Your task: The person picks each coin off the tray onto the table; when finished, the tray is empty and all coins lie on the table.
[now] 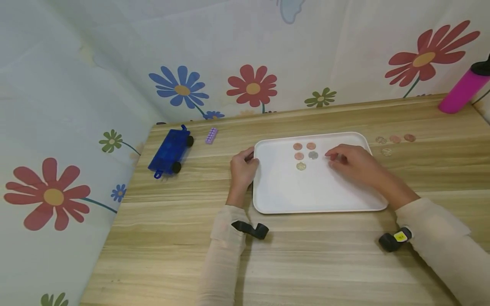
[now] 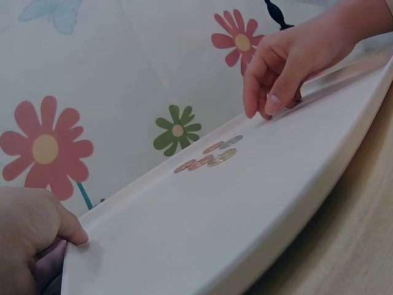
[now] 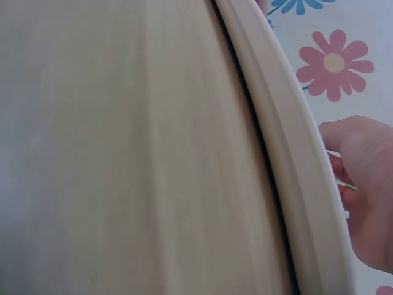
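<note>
A white rectangular tray (image 1: 279,191) lies on the wooden table. My left hand (image 1: 243,168) grips its left rim; the left wrist view has the thumb of that hand (image 2: 37,233) on the rim, the fingers mostly hidden. Several coins lie in the tray's upper middle: copper-coloured ones (image 1: 297,146), a silver-coloured one (image 1: 313,155) and a gold-coloured one (image 1: 301,166). To the right of these coins, my right hand (image 1: 356,165) is above the tray, fingers loosely bent and apart from the coins. Nothing shows between its fingers.
More coins (image 1: 386,151) lie on the table (image 1: 306,255) beyond the tray's right side. A blue toy car base (image 1: 170,151) with black wheels and a purple toy brick (image 1: 211,135) lie at the left. A pink bottle (image 1: 461,91) stands at the far right by the flowered wall covering.
</note>
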`<state>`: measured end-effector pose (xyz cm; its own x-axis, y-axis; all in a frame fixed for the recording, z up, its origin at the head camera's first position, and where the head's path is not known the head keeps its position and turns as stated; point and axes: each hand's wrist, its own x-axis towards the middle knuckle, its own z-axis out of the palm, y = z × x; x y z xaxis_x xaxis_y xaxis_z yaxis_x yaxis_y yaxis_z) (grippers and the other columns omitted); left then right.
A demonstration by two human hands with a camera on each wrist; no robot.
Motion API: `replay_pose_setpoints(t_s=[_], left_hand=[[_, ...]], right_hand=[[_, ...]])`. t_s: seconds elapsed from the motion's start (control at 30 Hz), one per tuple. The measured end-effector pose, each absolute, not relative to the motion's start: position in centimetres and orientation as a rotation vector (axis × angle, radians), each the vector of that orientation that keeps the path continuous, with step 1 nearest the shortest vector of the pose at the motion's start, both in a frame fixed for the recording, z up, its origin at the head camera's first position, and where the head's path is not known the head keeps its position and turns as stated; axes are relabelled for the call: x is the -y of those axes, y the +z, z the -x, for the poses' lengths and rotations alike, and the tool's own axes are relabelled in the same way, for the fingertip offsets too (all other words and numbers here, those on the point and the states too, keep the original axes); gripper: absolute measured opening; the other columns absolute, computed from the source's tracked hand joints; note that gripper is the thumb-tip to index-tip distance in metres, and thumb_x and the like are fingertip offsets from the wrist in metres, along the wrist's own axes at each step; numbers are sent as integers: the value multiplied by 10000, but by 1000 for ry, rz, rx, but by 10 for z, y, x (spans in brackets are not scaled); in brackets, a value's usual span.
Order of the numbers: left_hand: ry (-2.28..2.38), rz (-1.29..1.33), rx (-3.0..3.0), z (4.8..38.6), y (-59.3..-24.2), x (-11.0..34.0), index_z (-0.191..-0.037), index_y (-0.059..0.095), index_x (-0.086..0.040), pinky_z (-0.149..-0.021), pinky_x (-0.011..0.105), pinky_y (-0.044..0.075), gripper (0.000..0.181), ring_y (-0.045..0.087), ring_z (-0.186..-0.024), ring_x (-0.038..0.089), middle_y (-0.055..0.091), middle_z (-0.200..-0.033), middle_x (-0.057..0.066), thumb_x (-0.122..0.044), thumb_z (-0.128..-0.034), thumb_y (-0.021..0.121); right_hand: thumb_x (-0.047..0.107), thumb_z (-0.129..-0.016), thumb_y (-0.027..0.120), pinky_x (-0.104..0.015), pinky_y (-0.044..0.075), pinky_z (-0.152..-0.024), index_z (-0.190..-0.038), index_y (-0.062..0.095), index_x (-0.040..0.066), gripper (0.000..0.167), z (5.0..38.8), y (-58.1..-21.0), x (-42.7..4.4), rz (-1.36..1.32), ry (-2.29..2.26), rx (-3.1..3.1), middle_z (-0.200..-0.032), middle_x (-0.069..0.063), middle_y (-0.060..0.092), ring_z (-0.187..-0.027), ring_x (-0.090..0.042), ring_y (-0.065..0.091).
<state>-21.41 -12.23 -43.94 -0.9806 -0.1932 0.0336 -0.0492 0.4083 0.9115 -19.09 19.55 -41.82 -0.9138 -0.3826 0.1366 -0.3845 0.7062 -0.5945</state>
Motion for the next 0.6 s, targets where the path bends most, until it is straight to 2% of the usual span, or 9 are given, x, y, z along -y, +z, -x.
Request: replay_pose_setpoints(t_s=[0.13,0.47,0.6], left_hand=[[-1628,-200,2520,213,-438,122,-1302,651,55,-1000,352,595,417,693,-1129,320,724,-1199,245,54,-886,628],[-1633,-193,2523,212,-437,122,-1308,645,60,-1005,356,593,419,690,-1141,324,720,-1208,246,58,-889,623],[-1628,-196,2524,211,-437,121,-1305,650,56,-1000,353,595,417,690,-1137,321,722,-1204,243,55,-888,625]], right_hand=[[98,-959,669,-226,431,-705,-1170,714,28,227,197,-419,-187,-594,1080,2918,-1017,-124,721,-828,-192,520],[124,-983,635,-300,425,-730,-1244,687,16,287,208,-417,-173,-575,1118,2975,-1102,-144,672,-837,-214,499],[147,-997,624,-316,406,-709,-1249,686,42,280,209,-416,-168,-564,1095,3007,-1101,-138,627,-828,-219,489]])
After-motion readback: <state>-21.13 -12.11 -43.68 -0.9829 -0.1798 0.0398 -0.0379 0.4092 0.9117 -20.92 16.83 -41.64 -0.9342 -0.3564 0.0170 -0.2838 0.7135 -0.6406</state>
